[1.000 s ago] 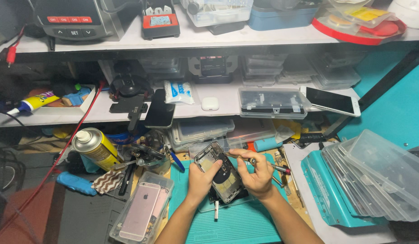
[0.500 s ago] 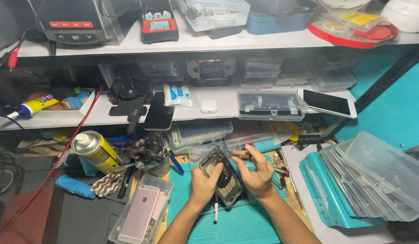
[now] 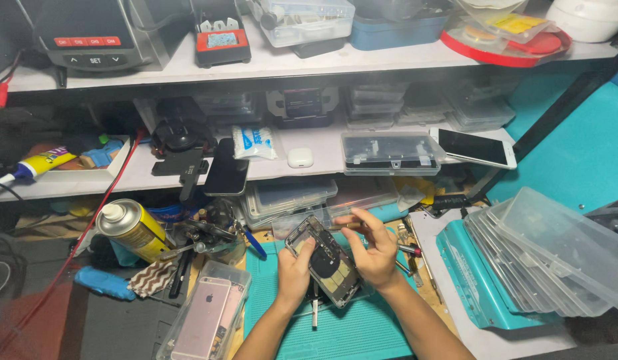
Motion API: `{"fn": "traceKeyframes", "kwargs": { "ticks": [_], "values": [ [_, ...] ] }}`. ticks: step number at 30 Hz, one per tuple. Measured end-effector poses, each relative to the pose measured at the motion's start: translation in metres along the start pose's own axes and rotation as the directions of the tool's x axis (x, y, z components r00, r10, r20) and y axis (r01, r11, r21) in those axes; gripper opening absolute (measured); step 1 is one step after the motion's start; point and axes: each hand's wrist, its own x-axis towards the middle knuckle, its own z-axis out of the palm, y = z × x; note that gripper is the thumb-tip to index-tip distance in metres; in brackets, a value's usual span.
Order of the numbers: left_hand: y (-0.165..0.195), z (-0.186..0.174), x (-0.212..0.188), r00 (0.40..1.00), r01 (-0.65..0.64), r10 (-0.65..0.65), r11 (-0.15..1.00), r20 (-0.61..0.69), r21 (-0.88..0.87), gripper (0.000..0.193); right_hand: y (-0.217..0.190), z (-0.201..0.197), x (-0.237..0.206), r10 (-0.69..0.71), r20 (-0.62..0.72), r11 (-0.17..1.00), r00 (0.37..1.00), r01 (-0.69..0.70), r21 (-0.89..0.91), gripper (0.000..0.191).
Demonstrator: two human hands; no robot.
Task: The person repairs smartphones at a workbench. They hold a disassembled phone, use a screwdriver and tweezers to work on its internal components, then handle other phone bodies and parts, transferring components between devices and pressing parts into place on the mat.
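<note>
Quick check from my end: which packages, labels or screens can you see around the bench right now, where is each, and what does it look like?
Spray can: left of the mat, tilted, yellow, white cap.
Glue tube: far left on the middle shelf, lying down, yellow label.
Sachet: middle shelf, white with blue print.
Phone: right end of that shelf, white rim, dark screen.
Opened phone: held in the left hand and right hand.

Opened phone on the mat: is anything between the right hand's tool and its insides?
Nothing visible. The left hand props the opened phone tilted above the teal mat, internals facing up. The right hand holds a thin tool right at the phone's upper edge, with no cover or cable between.
</note>
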Motion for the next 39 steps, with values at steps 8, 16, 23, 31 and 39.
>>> {"fn": "traceKeyframes", "kwargs": {
  "ticks": [8, 16, 23, 31, 39],
  "values": [
    [0.004, 0.005, -0.001, 1.000, -0.007, 0.006, 0.994, 0.010, 0.113, 0.017, -0.006, -0.009, 0.009, -0.062, 0.040, 0.972, 0.997, 0.069, -0.226, 0.045],
    [0.007, 0.014, -0.004, 1.000, 0.009, -0.010, 0.990, 0.012, 0.138, 0.018, -0.003, -0.013, 0.004, -0.095, 0.095, 0.955, 0.991, 0.118, -0.273, 0.047],
    [-0.004, 0.011, -0.005, 1.000, -0.019, 0.017, 0.992, 0.013, 0.127, 0.017, -0.002, -0.012, 0.002, -0.201, 0.139, 0.906, 0.970, 0.238, -0.350, 0.051],
    [-0.013, 0.004, -0.003, 0.996, -0.057, 0.051, 0.995, 0.077, 0.082, 0.015, 0.002, -0.007, 0.000, -0.156, 0.097, 0.925, 0.983, 0.180, -0.336, 0.060],
    [-0.017, 0.004, -0.003, 0.996, -0.068, 0.059, 0.989, 0.073, 0.131, 0.015, 0.007, -0.011, -0.001, -0.204, 0.122, 0.905, 0.971, 0.234, -0.356, 0.062]
  ]
}}
